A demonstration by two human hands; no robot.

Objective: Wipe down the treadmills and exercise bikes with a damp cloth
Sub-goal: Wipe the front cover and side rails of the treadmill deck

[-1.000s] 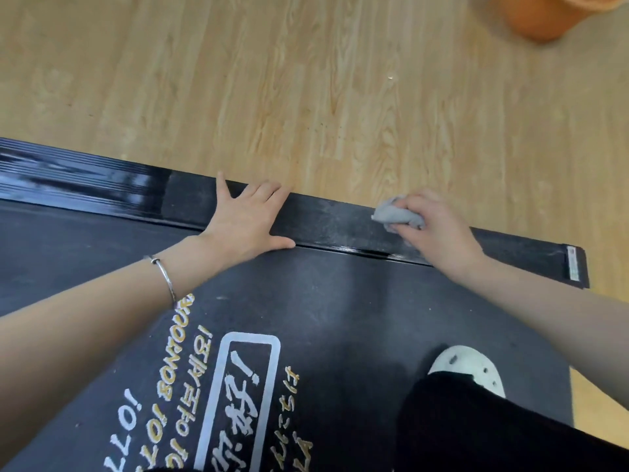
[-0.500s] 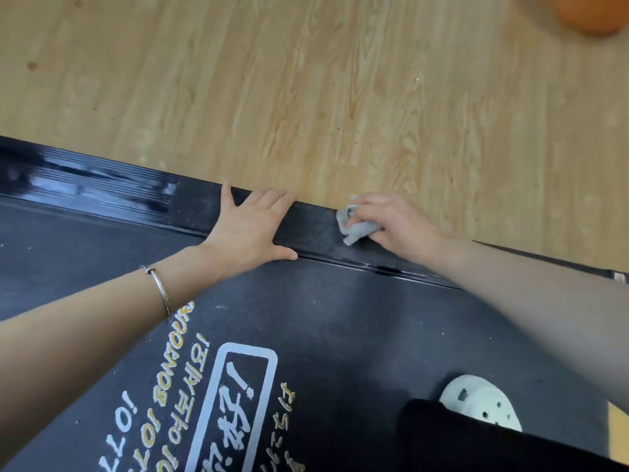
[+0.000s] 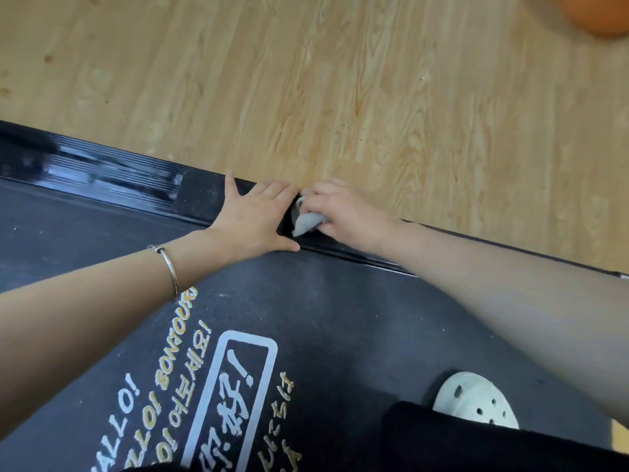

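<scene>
1. Far left, the glossy black ribbed side rail [image 3: 112, 180] of the treadmill looks wet and shiny. If I shift my weight onto that stretch, my palm could slide.
2. My left hand [image 3: 253, 216] lies flat on the rail with its fingers straight and spread, holding nothing, just bracing me. The patch under it looks dull and dusty, so it probably gets skipped unless I lift off.
3. The small crumpled grey cloth [image 3: 306, 223] sits on the rail right up against my left fingertips. There's no room left to wipe that way without bumping my own fingers.
4. My right hand [image 3: 343, 212] has its fingers curled round the cloth and presses it down. It's a tiny wad, so it might just smear the grit along.
5. My white perforated clog [image 3: 473, 400] stands on the dark grey printed treadmill belt [image 3: 340, 318]. If the belt rolls while I lean, I could tip.
6. The orange bucket [image 3: 599, 15] is well apart on the floor, so rinsing means a stretch.
</scene>
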